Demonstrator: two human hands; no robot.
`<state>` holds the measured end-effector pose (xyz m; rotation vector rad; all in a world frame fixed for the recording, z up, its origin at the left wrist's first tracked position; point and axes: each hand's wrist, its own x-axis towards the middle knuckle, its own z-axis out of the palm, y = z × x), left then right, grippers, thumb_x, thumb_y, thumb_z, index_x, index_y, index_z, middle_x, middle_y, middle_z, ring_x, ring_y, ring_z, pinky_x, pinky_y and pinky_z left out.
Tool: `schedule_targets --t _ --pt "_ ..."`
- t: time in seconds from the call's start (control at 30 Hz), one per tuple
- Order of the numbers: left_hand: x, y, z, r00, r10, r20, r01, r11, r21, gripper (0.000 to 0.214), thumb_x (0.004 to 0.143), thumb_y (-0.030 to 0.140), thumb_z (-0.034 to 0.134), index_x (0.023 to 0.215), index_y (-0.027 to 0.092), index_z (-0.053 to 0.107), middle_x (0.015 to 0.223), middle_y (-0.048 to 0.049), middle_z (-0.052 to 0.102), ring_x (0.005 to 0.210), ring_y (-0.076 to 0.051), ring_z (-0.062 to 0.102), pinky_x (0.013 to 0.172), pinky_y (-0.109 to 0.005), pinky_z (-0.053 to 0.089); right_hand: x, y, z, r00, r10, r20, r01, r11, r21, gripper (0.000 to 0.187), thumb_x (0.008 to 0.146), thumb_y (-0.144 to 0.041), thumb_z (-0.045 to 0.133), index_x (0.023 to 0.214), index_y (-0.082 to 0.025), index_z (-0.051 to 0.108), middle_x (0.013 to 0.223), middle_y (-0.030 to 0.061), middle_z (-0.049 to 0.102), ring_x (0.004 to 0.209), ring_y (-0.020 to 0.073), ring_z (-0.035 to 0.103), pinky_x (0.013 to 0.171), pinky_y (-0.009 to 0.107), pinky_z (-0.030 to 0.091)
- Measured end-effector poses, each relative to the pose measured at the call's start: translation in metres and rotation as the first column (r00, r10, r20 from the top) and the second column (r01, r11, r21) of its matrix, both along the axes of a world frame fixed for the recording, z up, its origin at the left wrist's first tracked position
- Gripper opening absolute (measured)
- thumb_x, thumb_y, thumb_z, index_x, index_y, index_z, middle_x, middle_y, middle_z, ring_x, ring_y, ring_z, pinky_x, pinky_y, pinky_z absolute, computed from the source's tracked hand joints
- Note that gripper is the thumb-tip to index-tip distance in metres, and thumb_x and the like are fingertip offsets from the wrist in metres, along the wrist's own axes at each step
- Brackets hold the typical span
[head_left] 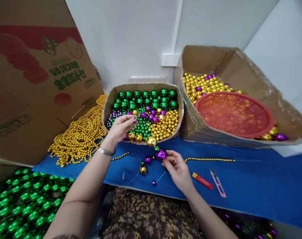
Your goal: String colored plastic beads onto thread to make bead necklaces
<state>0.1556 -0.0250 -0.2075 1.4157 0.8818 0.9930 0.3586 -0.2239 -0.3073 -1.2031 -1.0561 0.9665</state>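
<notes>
My left hand [121,127] is raised over the front of a box of beads [105,114], its thumb and fingers pinched on a small purple bead [135,120]. Lower and to the right, my right hand [177,169] grips a large purple bead [161,154] on a partly strung bead strand. A gold bead [151,141] and a small green bead sit above it on the strand. Another purple bead [147,160], a gold bead [143,169] and a small dark purple bead [154,183] hang on clear thread below. The box holds green, purple and gold beads.
Gold bead strings [78,136] lie left on the blue cloth [252,186]. A red lighter [202,181] and pink thread snips [218,183] lie right. Behind stands a carton [190,126] with a red basket [234,114]. Green beads [23,199] fill the lower left.
</notes>
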Motion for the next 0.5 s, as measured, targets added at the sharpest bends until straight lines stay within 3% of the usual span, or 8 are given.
schedule_targets --t 0.07,0.2,0.37,0.5 --pt "0.008 -0.019 -0.002 0.981 -0.075 0.181 0.103 0.983 -0.152 0.029 0.075 0.034 0.074 0.098 0.017 0.070 0.084 -0.0040 0.067 0.072 -0.011 0.064 0.062 -0.021 0.052 -0.001 -0.001 0.001 0.999 -0.006 0.052 0.006 1.000 -0.001 0.035 0.088 -0.039 0.058 0.119 -0.023 0.051 0.084 0.0012 0.065 0.078 0.0156 0.066 0.074 0.029 0.054" --pt "0.018 -0.041 -0.008 0.944 -0.097 0.315 0.188 0.943 -0.275 0.025 0.074 0.029 0.076 0.094 0.016 0.069 0.079 -0.0023 0.065 0.070 -0.010 0.063 0.060 -0.020 0.053 0.001 -0.002 0.003 0.989 -0.013 0.149 0.013 1.000 -0.002 0.035 0.089 -0.036 0.056 0.121 -0.023 0.051 0.083 0.0003 0.065 0.076 0.0143 0.065 0.071 0.026 0.053" --pt "0.023 -0.050 -0.012 0.933 -0.067 0.354 0.187 0.929 -0.318 0.026 0.070 0.029 0.080 0.088 0.015 0.067 0.075 0.0000 0.063 0.067 -0.010 0.063 0.057 -0.020 0.053 0.003 -0.003 0.002 0.980 -0.017 0.197 0.017 1.000 -0.001 0.033 0.090 -0.034 0.055 0.121 -0.024 0.051 0.084 -0.0002 0.065 0.075 0.0139 0.065 0.071 0.026 0.053" --pt "0.023 -0.052 -0.011 0.948 -0.058 0.313 0.150 0.948 -0.279 0.027 0.069 0.030 0.080 0.089 0.015 0.068 0.076 -0.0001 0.064 0.067 -0.010 0.063 0.058 -0.021 0.054 0.004 -0.004 0.004 0.967 -0.022 0.254 0.020 1.000 0.012 0.033 0.091 -0.033 0.053 0.122 -0.023 0.051 0.084 0.0004 0.066 0.074 0.0139 0.065 0.069 0.025 0.053"
